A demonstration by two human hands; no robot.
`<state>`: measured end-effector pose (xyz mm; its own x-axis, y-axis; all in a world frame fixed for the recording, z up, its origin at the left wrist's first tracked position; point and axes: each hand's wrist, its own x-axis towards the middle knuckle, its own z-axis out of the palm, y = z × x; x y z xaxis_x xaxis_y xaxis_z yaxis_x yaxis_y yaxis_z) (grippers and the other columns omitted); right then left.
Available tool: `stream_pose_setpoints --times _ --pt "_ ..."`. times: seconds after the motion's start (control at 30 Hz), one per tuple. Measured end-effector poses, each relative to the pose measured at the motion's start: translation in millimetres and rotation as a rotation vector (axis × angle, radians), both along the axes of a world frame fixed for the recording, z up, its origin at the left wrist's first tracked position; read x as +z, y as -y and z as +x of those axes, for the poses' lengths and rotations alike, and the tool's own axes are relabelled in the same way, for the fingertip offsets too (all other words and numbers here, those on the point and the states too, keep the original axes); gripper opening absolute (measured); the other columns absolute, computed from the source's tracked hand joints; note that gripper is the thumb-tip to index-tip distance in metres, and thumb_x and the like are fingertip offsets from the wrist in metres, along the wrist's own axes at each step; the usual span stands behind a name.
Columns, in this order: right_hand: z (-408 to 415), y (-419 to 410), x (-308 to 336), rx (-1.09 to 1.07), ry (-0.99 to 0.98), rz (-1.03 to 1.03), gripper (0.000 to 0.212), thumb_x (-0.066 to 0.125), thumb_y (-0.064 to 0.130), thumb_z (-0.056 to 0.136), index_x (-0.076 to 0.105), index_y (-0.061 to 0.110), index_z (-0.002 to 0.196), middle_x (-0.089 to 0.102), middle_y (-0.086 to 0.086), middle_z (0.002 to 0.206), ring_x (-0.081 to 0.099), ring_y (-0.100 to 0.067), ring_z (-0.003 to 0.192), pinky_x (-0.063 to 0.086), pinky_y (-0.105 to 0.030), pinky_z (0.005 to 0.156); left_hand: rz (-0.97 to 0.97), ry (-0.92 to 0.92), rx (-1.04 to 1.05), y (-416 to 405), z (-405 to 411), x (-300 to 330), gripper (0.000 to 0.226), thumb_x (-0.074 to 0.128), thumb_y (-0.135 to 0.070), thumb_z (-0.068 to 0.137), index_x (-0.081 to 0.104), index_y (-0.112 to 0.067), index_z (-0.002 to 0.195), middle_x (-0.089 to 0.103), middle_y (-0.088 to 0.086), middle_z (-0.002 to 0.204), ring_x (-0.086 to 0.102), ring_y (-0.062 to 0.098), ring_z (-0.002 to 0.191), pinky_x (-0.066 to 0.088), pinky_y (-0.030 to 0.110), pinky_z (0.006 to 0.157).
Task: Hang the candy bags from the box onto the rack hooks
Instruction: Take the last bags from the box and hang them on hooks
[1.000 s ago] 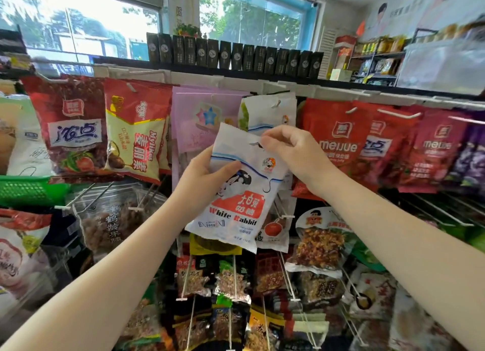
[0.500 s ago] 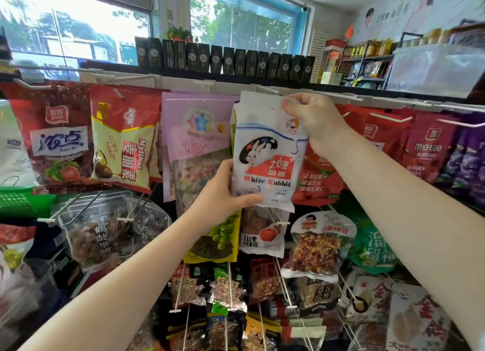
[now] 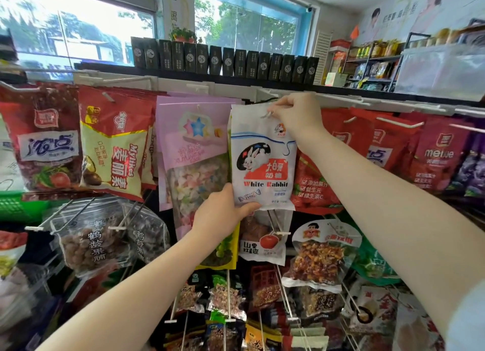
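Item: left hand (image 3: 223, 215), nearest, its fingers and thumb pinching the bottom edge of 1 white candy bag (image 3: 263, 161), which hangs upright directly above them. Item: right hand (image 3: 298, 117), farther up, fingers pinching the bag's top edge beside the punched hole; the hook tip (image 3: 267, 114) shows just left of those fingertips, seemingly at the hole. Item: pink bag (image 3: 194, 146), just left of the fingers. Handling note: keep the bottom taut, slide the hole squarely along the hook, release the top first.
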<state>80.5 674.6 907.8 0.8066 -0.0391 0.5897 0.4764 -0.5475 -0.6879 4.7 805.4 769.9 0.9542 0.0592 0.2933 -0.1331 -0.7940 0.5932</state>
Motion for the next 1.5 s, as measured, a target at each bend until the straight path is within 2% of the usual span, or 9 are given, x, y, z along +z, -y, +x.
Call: stream_pose_setpoints --times 0.13,0.3,0.6,0.87,1.0,1.13,1.27,1.33,1.5 --pt "-2 2 -10 -0.253 0.350 -0.420 0.016 0.053 0.018 0.089 0.064 0.009 0.096 0.063 -0.008 0.102 0.055 -0.023 0.099 0.042 -0.033 0.077 -0.060 0.104 0.023 4 -1 2 0.078 0.062 -0.059 0.073 0.030 -0.016 0.129 0.060 0.002 0.119 0.062 0.025 0.100 0.053 0.036 0.071" --pt "-3 12 -32 -0.357 0.658 -0.676 0.023 0.048 0.018 0.087 0.067 0.005 0.090 0.066 -0.010 0.089 0.060 -0.030 0.087 0.046 -0.035 0.077 -0.114 0.141 -0.022 7 10 3 0.080 0.066 -0.052 0.075 0.024 -0.019 0.134 0.053 0.004 0.129 0.058 0.024 0.108 0.053 0.043 0.080" --pt "-11 23 -41 -0.267 0.460 -0.909 0.065 0.061 0.047 0.080 0.050 0.006 0.128 0.056 -0.012 0.123 0.052 -0.033 0.110 0.044 -0.040 0.084 -0.138 0.059 -0.033 15 43 6 0.081 0.066 -0.034 0.081 0.015 -0.011 0.139 0.050 0.012 0.134 0.055 0.031 0.116 0.049 0.049 0.089" --pt "-5 5 -30 -0.388 0.278 -1.063 0.065 0.050 0.047 0.087 0.032 0.010 0.137 0.043 -0.011 0.135 0.037 -0.029 0.123 0.033 -0.039 0.095 -0.253 0.062 -0.061 6 47 12 0.084 0.069 -0.026 0.081 0.014 -0.009 0.142 0.050 0.014 0.134 0.052 0.030 0.119 0.047 0.043 0.094" --pt "-14 0 -35 -0.371 0.171 -1.061 0.070 0.044 0.044 0.091 0.018 0.007 0.143 0.030 -0.013 0.147 0.029 -0.030 0.132 0.029 -0.041 0.103 -0.122 0.089 0.007 3 34 12 0.071 0.067 -0.035 0.080 0.027 -0.008 0.133 0.056 0.013 0.126 0.057 0.032 0.109 0.052 0.044 0.082" --pt "-43 18 -52 -0.358 0.237 -0.988 0.056 0.046 0.031 0.091 0.031 0.006 0.139 0.040 -0.012 0.140 0.039 -0.030 0.123 0.035 -0.040 0.096 0.111 0.139 0.130 4 17 19 0.061 0.067 -0.048 0.076 0.039 -0.011 0.115 0.057 0.011 0.115 0.060 0.033 0.098 0.051 0.042 0.069" --pt "-73 57 -77 -0.371 0.291 -1.102 0.038 0.060 0.018 0.079 0.056 0.008 0.115 0.064 -0.011 0.107 0.059 -0.030 0.092 0.046 -0.036 0.073 0.223 0.300 0.240 3 -8 33 0.072 0.068 -0.042 0.077 0.035 -0.007 0.130 0.048 0.015 0.124 0.050 0.035 0.113 0.048 0.046 0.077" --pt "-84 79 -85 -0.386 0.269 -1.139 0.033 0.065 0.018 0.072 0.062 0.008 0.104 0.067 -0.009 0.095 0.062 -0.028 0.084 0.048 -0.033 0.067 0.234 0.406 0.206 11 -20 40 0.063 0.066 -0.034 0.081 0.038 -0.005 0.130 0.049 0.016 0.123 0.050 0.036 0.112 0.049 0.046 0.076" --pt "-119 128 -91 -0.374 0.114 -1.143 0.033 0.060 0.020 0.082 0.058 0.005 0.111 0.063 -0.014 0.107 0.058 -0.032 0.099 0.047 -0.038 0.078 0.393 0.463 -0.050 60 -44 48 0.037 0.054 -0.026 0.090 0.047 -0.008 0.121 0.057 0.010 0.116 0.056 0.032 0.103 0.041 0.038 0.062"
